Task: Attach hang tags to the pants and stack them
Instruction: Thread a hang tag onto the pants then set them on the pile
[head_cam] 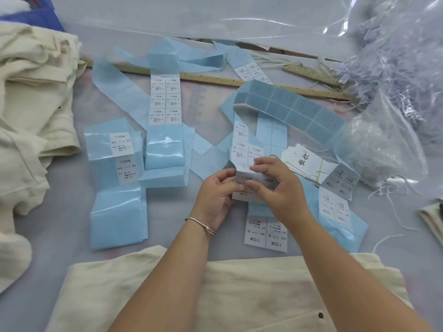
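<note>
Hands (247, 188) pinch label strip (251, 185) amid blue backing paper (117, 219).

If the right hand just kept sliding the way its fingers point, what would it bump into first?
The right hand points left across the label sheet it pinches, so it would likely meet the left hand first; their fingertips nearly touch already, though depth is hard to judge.

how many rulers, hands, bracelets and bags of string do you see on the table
wooden rulers: 2, the second at upper right
hands: 2, left hand and right hand, both on a label strip
bracelet: 1
clear bag of string: 1
total: 6
</note>
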`<action>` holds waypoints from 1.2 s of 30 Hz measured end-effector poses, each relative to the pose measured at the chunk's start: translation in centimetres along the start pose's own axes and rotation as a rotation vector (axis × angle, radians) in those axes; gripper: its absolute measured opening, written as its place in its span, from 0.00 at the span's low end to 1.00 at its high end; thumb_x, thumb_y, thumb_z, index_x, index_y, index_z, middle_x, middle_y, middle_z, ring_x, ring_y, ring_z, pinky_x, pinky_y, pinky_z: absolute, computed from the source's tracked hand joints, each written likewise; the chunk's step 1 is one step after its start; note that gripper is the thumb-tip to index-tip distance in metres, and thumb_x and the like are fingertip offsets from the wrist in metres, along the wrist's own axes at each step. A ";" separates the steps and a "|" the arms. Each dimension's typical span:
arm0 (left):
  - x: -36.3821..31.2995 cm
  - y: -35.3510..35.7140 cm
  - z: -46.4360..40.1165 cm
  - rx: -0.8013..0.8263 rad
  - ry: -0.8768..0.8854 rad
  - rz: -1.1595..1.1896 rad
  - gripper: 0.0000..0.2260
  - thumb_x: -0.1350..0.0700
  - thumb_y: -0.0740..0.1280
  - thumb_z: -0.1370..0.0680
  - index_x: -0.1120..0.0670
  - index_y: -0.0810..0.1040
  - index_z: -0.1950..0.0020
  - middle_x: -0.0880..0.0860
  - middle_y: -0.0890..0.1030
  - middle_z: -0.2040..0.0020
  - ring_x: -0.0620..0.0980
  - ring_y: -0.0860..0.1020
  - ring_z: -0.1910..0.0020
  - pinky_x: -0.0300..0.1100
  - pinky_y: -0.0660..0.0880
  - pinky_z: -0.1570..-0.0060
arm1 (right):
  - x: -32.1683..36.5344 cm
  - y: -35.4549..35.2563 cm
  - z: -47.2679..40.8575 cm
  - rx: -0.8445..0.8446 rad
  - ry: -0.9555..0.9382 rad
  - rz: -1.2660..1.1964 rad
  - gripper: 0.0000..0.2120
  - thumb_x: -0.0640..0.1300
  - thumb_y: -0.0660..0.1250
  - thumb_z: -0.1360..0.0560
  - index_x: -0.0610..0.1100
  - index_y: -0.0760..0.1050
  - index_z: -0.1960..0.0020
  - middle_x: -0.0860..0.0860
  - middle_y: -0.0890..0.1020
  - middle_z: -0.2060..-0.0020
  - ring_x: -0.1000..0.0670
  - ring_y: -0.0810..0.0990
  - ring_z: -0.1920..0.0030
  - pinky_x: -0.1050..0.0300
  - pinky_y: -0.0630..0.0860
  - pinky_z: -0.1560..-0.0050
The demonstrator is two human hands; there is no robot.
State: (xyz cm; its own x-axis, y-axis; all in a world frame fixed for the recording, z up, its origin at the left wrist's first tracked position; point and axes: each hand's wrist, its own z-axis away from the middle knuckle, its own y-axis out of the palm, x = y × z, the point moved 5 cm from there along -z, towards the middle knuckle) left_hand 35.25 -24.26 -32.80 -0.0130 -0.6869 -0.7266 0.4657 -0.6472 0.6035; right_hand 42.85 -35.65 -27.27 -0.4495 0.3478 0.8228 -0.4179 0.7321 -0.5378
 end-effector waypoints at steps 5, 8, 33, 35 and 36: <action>-0.1 0.4 0.2 -0.016 0.065 -0.041 0.03 0.60 0.74 0.30 0.58 0.83 0.60 0.57 0.83 0.60 0.50 0.80 0.63 0.41 0.79 0.60 | 0.1 -0.4 -0.2 0.004 -0.004 0.110 0.08 0.42 0.78 0.32 0.44 0.84 0.53 0.51 0.80 0.51 0.52 0.77 0.46 0.61 0.72 0.44; 0.1 0.4 0.2 -0.063 0.054 -0.071 0.07 0.58 0.71 0.27 0.61 0.82 0.58 0.61 0.80 0.59 0.55 0.77 0.61 0.44 0.77 0.60 | 0.5 -0.8 -0.2 -0.039 -0.098 0.236 0.09 0.43 0.78 0.33 0.44 0.86 0.54 0.49 0.81 0.52 0.48 0.77 0.48 0.50 0.72 0.44; 0.3 0.3 0.0 -0.089 0.052 -0.186 0.09 0.62 0.68 0.32 0.68 0.79 0.58 0.63 0.78 0.55 0.57 0.74 0.56 0.52 0.73 0.51 | 2.5 -0.1 0.9 -0.105 -0.303 0.515 0.07 0.41 0.78 0.33 0.43 0.81 0.58 0.51 0.84 0.61 0.46 0.82 0.57 0.46 0.71 0.42; 0.2 0.3 0.2 -0.091 0.059 -0.221 0.06 0.62 0.68 0.34 0.64 0.80 0.60 0.63 0.79 0.55 0.57 0.75 0.55 0.53 0.72 0.49 | 2.5 0.0 0.4 -0.033 -0.236 0.498 0.07 0.41 0.77 0.33 0.42 0.82 0.57 0.51 0.84 0.62 0.45 0.82 0.57 0.44 0.68 0.38; 0.2 0.3 0.1 -0.092 0.059 -0.224 0.07 0.62 0.67 0.34 0.63 0.81 0.59 0.63 0.79 0.55 0.57 0.76 0.54 0.53 0.72 0.48 | 2.6 0.1 0.2 -0.001 -0.222 0.491 0.06 0.41 0.77 0.32 0.42 0.83 0.56 0.51 0.85 0.61 0.45 0.82 0.56 0.43 0.67 0.36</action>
State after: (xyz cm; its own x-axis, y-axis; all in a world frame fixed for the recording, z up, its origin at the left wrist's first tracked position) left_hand 35.25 -24.66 -32.74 -0.0744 -0.5071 -0.8587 0.5353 -0.7468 0.3946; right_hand 41.48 -34.83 -25.26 -0.7478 0.5173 0.4162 -0.1160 0.5154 -0.8491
